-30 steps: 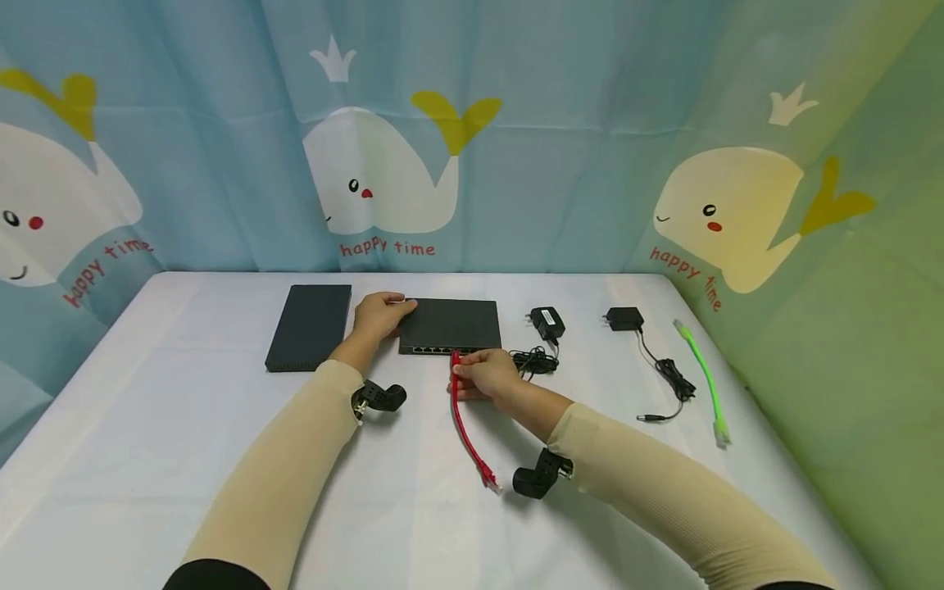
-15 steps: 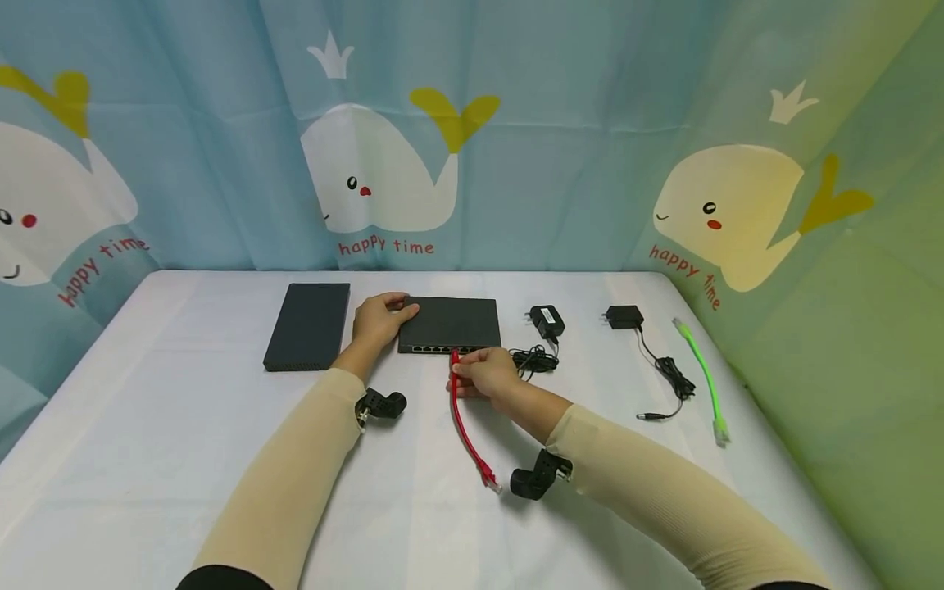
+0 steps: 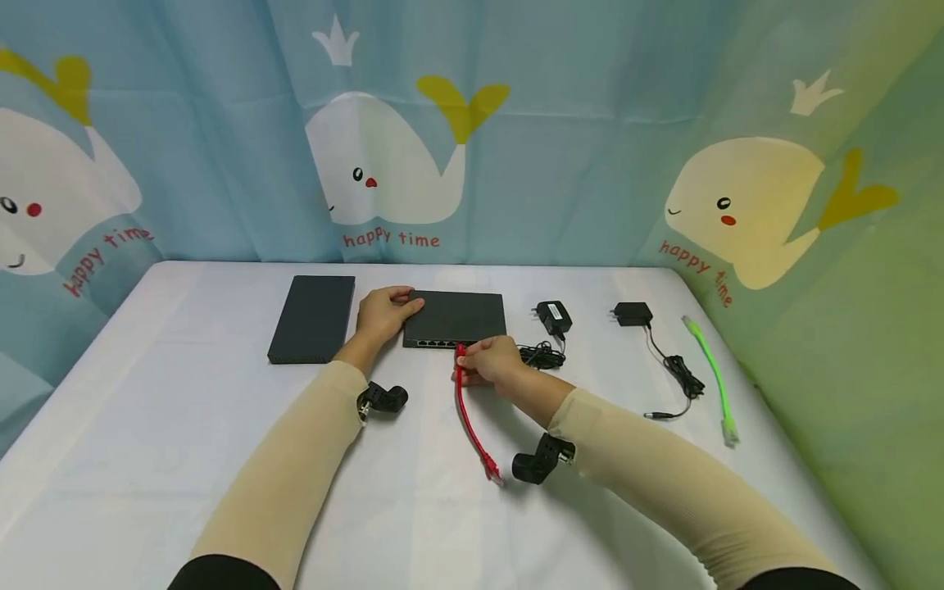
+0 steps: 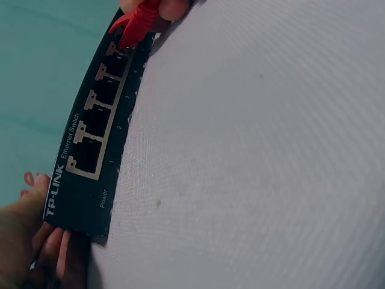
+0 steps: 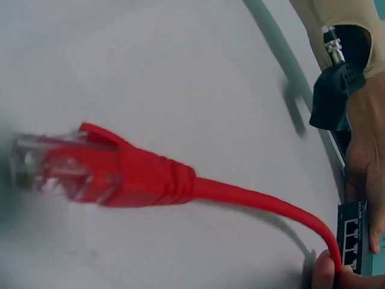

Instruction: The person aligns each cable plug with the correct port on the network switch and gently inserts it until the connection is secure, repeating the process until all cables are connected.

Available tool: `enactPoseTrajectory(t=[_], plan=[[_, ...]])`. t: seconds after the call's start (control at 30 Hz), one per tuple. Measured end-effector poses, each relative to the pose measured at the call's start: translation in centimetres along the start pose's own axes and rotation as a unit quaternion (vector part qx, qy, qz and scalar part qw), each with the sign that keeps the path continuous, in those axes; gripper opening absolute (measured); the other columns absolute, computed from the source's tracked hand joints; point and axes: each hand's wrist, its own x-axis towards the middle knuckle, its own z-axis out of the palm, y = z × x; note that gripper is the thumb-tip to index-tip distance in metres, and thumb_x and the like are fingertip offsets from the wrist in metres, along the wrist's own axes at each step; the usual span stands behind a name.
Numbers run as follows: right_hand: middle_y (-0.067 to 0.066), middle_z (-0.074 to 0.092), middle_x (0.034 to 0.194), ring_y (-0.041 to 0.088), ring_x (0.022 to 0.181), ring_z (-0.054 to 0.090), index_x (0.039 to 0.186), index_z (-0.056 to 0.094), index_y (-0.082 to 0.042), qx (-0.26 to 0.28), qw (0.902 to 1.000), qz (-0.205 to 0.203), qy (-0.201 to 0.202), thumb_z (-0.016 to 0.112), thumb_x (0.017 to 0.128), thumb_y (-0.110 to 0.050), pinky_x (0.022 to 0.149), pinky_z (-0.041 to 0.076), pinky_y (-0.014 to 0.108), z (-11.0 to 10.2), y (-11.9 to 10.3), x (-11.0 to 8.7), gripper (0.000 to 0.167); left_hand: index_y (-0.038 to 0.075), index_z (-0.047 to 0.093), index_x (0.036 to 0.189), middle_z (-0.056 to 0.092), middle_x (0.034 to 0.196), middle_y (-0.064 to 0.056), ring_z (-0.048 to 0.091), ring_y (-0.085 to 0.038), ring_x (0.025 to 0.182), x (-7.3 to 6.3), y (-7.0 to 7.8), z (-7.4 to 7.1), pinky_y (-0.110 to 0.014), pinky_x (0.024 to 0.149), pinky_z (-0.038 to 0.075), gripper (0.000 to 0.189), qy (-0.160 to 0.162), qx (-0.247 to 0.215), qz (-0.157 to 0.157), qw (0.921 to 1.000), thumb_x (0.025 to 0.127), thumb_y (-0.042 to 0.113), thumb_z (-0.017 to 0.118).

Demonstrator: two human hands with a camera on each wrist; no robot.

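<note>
Ethernet switch (image 3: 457, 311), flat, black and rectangular, lies on the white-covered counter (image 3: 147, 459), its left end clamped in the left-hand grip (image 3: 381, 317). Right-hand grip (image 3: 492, 360) is clamped on the far plug (image 4: 141, 24) of a thin red network cable (image 3: 466, 421), held at the near-side port row (image 4: 96, 120); insertion depth is not discernible.

A curtained-off tabletop workspace: whale-print curtain (image 3: 568, 188) behind and beside a white table (image 3: 147, 442).

Right hand (image 3: 494, 360) in pinch grip
</note>
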Motion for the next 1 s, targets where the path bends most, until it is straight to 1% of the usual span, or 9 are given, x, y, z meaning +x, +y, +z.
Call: enactPoseTrajectory(t=[0.1,0.2,0.33,0.47,0.6,0.67,0.8,0.9,1.0], plan=[[0.008,0.065,0.065,0.012,0.053,0.066,0.101,0.060,0.009,-0.003,1.0000,0.002,-0.001,0.062,0.093,0.007,0.050,0.056,0.020,0.0,0.1,0.0,0.009,0.012,0.060,0.137,0.064,0.131,-0.011,0.056,-0.029,0.123,0.0,0.1,0.0,-0.044,0.109,0.042,0.049,-0.003,0.001,-0.005,1.0000,0.095,0.037,0.067],[0.008,0.065,0.066,0.012,0.054,0.066,0.103,0.060,0.010,-0.003,1.0000,-0.001,-0.007,0.061,0.093,0.007,0.052,0.057,0.021,0.0,0.3,-0.2,0.011,0.012,0.060,0.137,0.064,0.131,-0.010,0.057,-0.028,0.123,-0.1,0.2,-0.1,-0.043,0.109,0.042,0.049,-0.005,0.003,-0.016,0.9998,0.095,0.036,0.067],[0.008,0.066,0.068,0.012,0.057,0.066,0.105,0.060,0.010,-0.004,0.9999,-0.008,-0.008,0.061,0.094,0.006,0.053,0.057,0.021,0.0,0.4,-0.3,0.012,0.012,0.061,0.136,0.064,0.131,-0.009,0.056,-0.027,0.124,-0.2,0.6,-0.2,-0.040,0.109,0.042,0.048,-0.008,-0.011,-0.035,0.9993,0.094,0.034,0.068],[0.009,0.067,0.070,0.013,0.059,0.067,0.105,0.060,0.009,-0.002,0.9999,-0.009,-0.007,0.061,0.094,0.005,0.054,0.058,0.022,-0.1,0.4,-0.4,0.012,0.011,0.062,0.134,0.065,0.130,-0.010,0.057,-0.026,0.124,-0.2,1.0,-0.3,-0.037,0.105,0.047,0.047,-0.007,-0.035,-0.053,0.9979,0.093,0.031,0.071],[0.008,0.066,0.070,0.013,0.059,0.067,0.103,0.060,0.008,-0.005,0.9999,-0.011,-0.007,0.061,0.094,0.004,0.055,0.058,0.023,-0.1,0.4,-0.3,0.010,0.010,0.063,0.134,0.065,0.130,-0.010,0.061,-0.025,0.119,-0.1,1.2,-0.4,-0.034,0.094,0.055,0.045,-0.009,-0.073,-0.076,0.9944,0.092,0.026,0.072],[0.008,0.066,0.070,0.012,0.059,0.067,0.102,0.061,0.007,-0.012,0.9998,-0.013,-0.006,0.062,0.094,0.003,0.056,0.058,0.022,-0.1,0.5,-0.3,0.009,0.010,0.063,0.134,0.065,0.130,-0.011,0.063,-0.026,0.116,-0.2,1.2,-0.4,-0.033,0.090,0.057,0.045,-0.009,-0.092,-0.084,0.9922,0.092,0.024,0.072],[0.008,0.066,0.071,0.011,0.058,0.066,0.100,0.061,0.007,-0.023,0.9996,-0.015,-0.002,0.064,0.093,0.003,0.055,0.058,0.022,0.0,0.5,-0.3,0.008,0.008,0.063,0.133,0.064,0.131,-0.012,0.065,-0.026,0.112,-0.4,1.3,-0.4,-0.034,0.090,0.057,0.043,-0.004,-0.122,-0.094,0.9881,0.092,0.020,0.072],[0.008,0.067,0.071,0.012,0.057,0.066,0.101,0.061,0.008,-0.020,0.9997,-0.015,-0.002,0.063,0.094,0.003,0.055,0.058,0.022,-0.1,0.5,-0.3,0.009,0.007,0.063,0.132,0.064,0.131,-0.012,0.065,-0.027,0.113,-0.6,1.3,-0.4,-0.034,0.090,0.057,0.043,-0.001,-0.140,-0.102,0.9848,0.092,0.019,0.072],[0.008,0.067,0.071,0.012,0.058,0.067,0.103,0.061,0.009,-0.017,0.9998,-0.013,-0.005,0.061,0.095,0.002,0.055,0.058,0.022,-0.2,0.4,-0.5,0.010,0.008,0.064,0.132,0.063,0.132,-0.011,0.065,-0.027,0.113,-0.8,1.2,-0.3,-0.034,0.087,0.058,0.043,-0.004,-0.155,-0.112,0.9816,0.091,0.018,0.073]])
